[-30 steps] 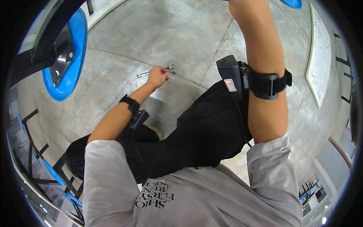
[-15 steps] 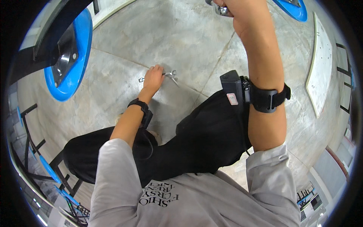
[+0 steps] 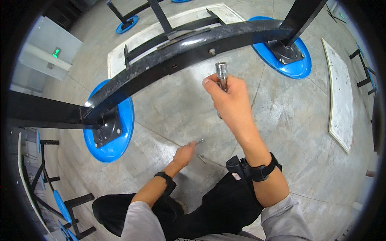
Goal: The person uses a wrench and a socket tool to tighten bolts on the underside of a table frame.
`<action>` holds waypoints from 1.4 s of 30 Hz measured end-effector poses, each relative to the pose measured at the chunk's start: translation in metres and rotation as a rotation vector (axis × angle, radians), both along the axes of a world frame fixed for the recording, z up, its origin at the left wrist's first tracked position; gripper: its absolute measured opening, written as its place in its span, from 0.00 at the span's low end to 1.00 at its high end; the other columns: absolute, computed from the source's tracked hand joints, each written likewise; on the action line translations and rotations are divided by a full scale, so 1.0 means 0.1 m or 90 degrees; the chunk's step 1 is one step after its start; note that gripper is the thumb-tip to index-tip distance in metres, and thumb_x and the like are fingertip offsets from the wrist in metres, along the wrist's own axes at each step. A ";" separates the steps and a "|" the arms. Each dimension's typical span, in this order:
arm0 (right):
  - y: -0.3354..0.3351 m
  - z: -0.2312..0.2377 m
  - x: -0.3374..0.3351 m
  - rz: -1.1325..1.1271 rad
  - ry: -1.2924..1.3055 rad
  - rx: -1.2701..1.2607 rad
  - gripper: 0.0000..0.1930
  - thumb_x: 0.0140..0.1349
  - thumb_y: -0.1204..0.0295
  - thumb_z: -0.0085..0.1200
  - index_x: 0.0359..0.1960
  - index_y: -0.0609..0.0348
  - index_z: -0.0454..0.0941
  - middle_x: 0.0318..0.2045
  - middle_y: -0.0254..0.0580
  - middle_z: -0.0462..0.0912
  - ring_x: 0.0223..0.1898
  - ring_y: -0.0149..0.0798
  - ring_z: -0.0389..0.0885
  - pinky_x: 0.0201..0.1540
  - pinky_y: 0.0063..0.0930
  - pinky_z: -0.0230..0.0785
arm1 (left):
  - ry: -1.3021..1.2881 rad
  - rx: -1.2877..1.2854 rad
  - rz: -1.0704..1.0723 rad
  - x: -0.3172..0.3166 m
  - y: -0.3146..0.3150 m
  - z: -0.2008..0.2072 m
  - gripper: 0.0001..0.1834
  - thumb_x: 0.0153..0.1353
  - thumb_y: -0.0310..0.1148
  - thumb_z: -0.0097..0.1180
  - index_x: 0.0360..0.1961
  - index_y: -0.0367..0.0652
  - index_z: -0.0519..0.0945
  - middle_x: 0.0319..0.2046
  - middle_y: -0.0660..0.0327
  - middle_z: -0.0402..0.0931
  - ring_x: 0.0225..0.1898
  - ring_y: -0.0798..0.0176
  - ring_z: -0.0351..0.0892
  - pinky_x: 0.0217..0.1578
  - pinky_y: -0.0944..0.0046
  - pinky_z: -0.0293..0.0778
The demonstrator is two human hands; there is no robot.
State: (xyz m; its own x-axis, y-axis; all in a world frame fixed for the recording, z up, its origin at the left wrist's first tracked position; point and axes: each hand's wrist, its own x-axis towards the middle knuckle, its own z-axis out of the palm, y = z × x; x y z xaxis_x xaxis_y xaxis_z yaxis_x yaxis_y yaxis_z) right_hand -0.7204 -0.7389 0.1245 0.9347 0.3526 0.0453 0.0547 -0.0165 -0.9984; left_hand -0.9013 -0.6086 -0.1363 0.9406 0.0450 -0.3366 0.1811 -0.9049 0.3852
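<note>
In front of me, my right hand (image 3: 233,98) is closed round a socket wrench, its chrome socket (image 3: 221,70) pointing up above the fist. Most of the handle is hidden by my fingers. Lower and to the left, my left hand (image 3: 185,154) grips a silver spanner (image 3: 200,141), whose open end sticks out past the fingertips. Just right of that hand, a short, thin metal piece (image 3: 202,159) lies on the concrete floor; its kind is too small to make out. Beyond both hands runs a curved black metal beam (image 3: 189,47) with a bolt (image 3: 212,51) through it.
Blue round seats lie face down under the black frame, one at left (image 3: 126,136), another at right (image 3: 303,70). A white panel (image 3: 237,16) lies beneath the frame's far side. Another white panel (image 3: 339,96) rests on the floor at right. More black frames (image 3: 76,201) stand at left.
My view has tilted up, bringing the black frame and the socket wrench into sight. The spanner in my left hand now shows apart from the small metal piece.
</note>
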 end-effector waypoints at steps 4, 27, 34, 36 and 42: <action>0.12 0.02 0.02 -0.008 -0.003 0.053 0.12 0.54 0.69 0.53 0.23 0.68 0.74 0.11 0.36 0.68 0.15 0.26 0.63 0.19 0.25 0.55 | 0.012 -0.131 0.023 0.21 -0.07 0.78 0.08 0.61 0.34 0.42 0.37 0.41 0.65 0.27 0.46 0.73 0.31 0.41 0.73 0.29 0.49 0.69; 0.09 0.22 0.18 0.168 0.167 0.381 0.11 0.56 0.69 0.55 0.35 0.65 0.74 0.15 0.33 0.71 0.12 0.19 0.59 0.12 0.12 0.45 | -0.473 -0.769 0.193 1.91 0.29 3.81 0.18 0.60 0.33 0.47 0.50 0.36 0.66 0.41 0.56 0.69 0.43 0.61 0.71 0.43 0.61 0.72; -0.61 0.02 0.51 0.080 0.141 0.328 0.08 0.55 0.72 0.54 0.30 0.65 0.75 0.14 0.28 0.68 0.11 0.21 0.60 0.14 0.13 0.49 | -0.231 0.260 -0.584 2.13 -0.11 3.94 0.17 0.57 0.39 0.52 0.39 0.36 0.70 0.38 0.51 0.74 0.44 0.49 0.73 0.50 0.50 0.63; -0.77 0.02 0.54 -0.033 0.120 0.368 0.11 0.58 0.68 0.52 0.31 0.66 0.74 0.13 0.29 0.67 0.11 0.22 0.58 0.14 0.14 0.50 | -0.079 0.190 -0.599 2.39 -0.28 3.99 0.14 0.60 0.39 0.48 0.33 0.36 0.71 0.29 0.50 0.74 0.38 0.46 0.75 0.40 0.52 0.69; -0.98 0.07 0.45 -0.116 0.183 0.313 0.23 0.66 0.57 0.37 0.37 0.69 0.72 0.10 0.30 0.64 0.09 0.23 0.54 0.17 0.17 0.52 | -0.138 -0.294 -0.411 3.32 0.36 4.13 0.20 0.66 0.40 0.39 0.52 0.39 0.70 0.25 0.66 0.63 0.27 0.72 0.59 0.34 0.69 0.63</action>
